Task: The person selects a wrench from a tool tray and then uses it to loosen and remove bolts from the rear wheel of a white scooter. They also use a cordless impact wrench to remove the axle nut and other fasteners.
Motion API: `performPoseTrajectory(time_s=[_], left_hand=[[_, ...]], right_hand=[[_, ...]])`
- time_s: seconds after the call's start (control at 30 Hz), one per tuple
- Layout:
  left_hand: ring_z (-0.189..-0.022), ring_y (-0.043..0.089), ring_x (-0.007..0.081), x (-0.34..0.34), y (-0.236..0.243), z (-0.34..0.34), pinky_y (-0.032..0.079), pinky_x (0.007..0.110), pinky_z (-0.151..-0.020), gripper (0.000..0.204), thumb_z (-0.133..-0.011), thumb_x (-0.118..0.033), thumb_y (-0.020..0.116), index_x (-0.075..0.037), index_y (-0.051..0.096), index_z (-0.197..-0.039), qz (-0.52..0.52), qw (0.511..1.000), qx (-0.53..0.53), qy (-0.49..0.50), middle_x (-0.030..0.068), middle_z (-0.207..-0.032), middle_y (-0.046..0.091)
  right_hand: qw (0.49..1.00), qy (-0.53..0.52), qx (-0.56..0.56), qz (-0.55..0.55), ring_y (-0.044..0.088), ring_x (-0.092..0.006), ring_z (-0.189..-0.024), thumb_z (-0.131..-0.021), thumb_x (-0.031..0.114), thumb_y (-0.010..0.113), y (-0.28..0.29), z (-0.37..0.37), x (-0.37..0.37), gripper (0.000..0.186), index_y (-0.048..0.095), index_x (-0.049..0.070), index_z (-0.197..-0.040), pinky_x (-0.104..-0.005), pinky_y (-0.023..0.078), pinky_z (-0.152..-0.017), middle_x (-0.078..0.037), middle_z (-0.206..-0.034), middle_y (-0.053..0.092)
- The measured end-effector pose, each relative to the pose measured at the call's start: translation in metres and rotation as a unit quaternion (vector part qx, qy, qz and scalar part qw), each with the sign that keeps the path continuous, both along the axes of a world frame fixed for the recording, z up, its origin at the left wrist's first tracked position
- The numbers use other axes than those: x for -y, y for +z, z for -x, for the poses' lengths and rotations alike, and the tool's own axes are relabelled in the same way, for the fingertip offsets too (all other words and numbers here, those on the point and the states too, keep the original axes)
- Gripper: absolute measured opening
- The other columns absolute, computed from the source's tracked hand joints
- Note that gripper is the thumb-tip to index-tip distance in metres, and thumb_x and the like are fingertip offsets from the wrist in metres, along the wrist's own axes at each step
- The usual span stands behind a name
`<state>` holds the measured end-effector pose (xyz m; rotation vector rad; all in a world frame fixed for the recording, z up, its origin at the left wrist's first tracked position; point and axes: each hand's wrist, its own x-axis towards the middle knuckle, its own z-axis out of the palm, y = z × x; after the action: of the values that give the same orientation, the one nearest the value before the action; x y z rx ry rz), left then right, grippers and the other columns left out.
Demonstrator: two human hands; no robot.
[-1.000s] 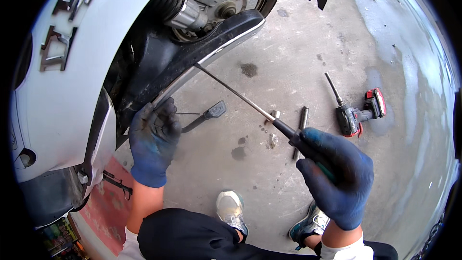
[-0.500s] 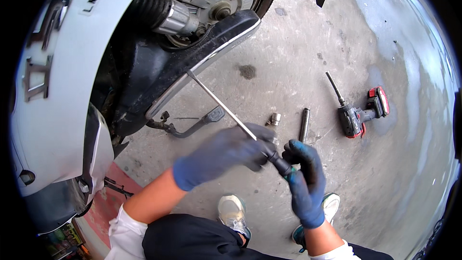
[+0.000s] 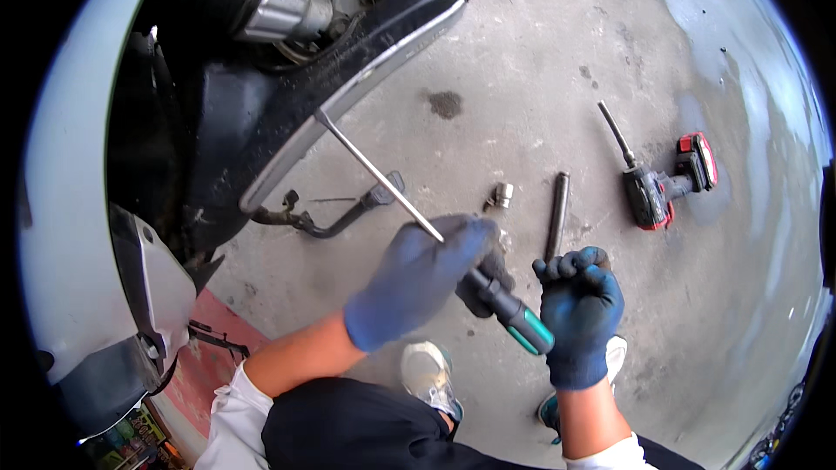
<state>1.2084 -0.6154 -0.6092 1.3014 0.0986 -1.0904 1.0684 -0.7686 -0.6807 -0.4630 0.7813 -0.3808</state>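
Note:
A long screwdriver (image 3: 383, 179) with a black and green handle slants across the middle. Its flat tip rests against the silver-edged rim of a black cover (image 3: 348, 78) below the wheel. My left hand (image 3: 427, 270), in a blue-grey glove, is wrapped around the screwdriver where shaft meets handle. To the right of the handle's end, my right hand (image 3: 579, 313) is curled into a fist, apart from the handle; nothing shows in it. Just beyond that fist, a dark metal tube (image 3: 559, 213) lies on the floor, its near end hidden by the fingers.
A cordless impact wrench (image 3: 666, 187) with a long socket lies at the right. Small metal sockets (image 3: 500, 197) sit near the tube. A bent pedal lever (image 3: 335, 222) projects below the cover. White bodywork (image 3: 78, 165) fills the left side. My shoes (image 3: 428, 376) stand on the concrete.
My right hand has let go of the screwdriver handle, moved slightly right and closed into a fist. My left hand has stayed on the screwdriver. The view has shifted a little.

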Motion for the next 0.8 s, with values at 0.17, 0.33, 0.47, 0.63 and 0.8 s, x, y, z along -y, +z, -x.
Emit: performPoseTrajectory(time_s=[0.17,0.33,0.47,0.63,0.8], left_hand=[[-0.06,0.062,0.0134,-0.003,-0.008,0.003,0.051,0.026,-0.056,0.031,-0.1,-0.026,0.049,0.002,0.061,-0.09,0.043,0.983,0.18,-0.015,0.0109,-0.075,0.066],[-0.058,0.059,0.0107,-0.006,-0.007,-0.002,0.05,0.025,-0.054,0.035,-0.101,-0.03,0.05,0.001,0.06,-0.087,-0.012,0.999,0.029,-0.01,0.0089,-0.074,0.065],[-0.058,0.058,0.0092,-0.008,-0.011,0.003,0.048,0.025,-0.053,0.034,-0.102,-0.028,0.049,0.0,0.06,-0.085,0.035,0.998,0.056,0.015,0.0067,-0.071,0.064],[-0.059,0.06,0.0108,-0.006,-0.012,0.0,0.049,0.026,-0.056,0.036,-0.102,-0.028,0.048,0.0,0.062,-0.083,0.0,0.996,0.09,-0.003,0.0069,-0.069,0.065],[-0.061,0.062,0.0132,-0.004,-0.014,0.001,0.05,0.027,-0.057,0.032,-0.101,-0.025,0.048,0.0,0.061,-0.085,0.025,0.984,0.178,-0.001,0.008,-0.071,0.065]], right_hand=[[0.997,0.014,-0.004,-0.07,0.048,-0.0197,-0.074,-0.078,0.011,0.046,0.012,0.0,-0.003,0.011,0.051,0.007,-0.086,-0.0441,0.045,-0.084,-0.004,-0.077,0.046],[0.995,0.097,-0.001,-0.006,0.053,-0.0201,-0.08,-0.084,0.014,0.047,0.01,-0.017,-0.02,0.014,0.052,0.005,-0.092,-0.0444,0.046,-0.087,-0.006,-0.08,0.05],[0.997,0.065,-0.03,0.039,0.05,-0.0168,-0.075,-0.084,0.019,0.048,-0.011,0.016,0.015,0.011,0.052,0.01,-0.088,-0.0396,0.045,-0.081,-0.002,-0.076,0.048],[0.992,0.087,-0.023,-0.086,0.045,-0.0186,-0.071,-0.081,0.016,0.051,0.016,-0.031,-0.02,0.009,0.046,0.009,-0.076,-0.0398,0.041,-0.079,-0.003,-0.071,0.044],[0.993,0.106,-0.02,-0.038,0.05,-0.0174,-0.075,-0.086,0.021,0.05,-0.002,0.0,-0.006,0.016,0.053,0.006,-0.091,-0.0402,0.045,-0.079,-0.004,-0.078,0.05]])
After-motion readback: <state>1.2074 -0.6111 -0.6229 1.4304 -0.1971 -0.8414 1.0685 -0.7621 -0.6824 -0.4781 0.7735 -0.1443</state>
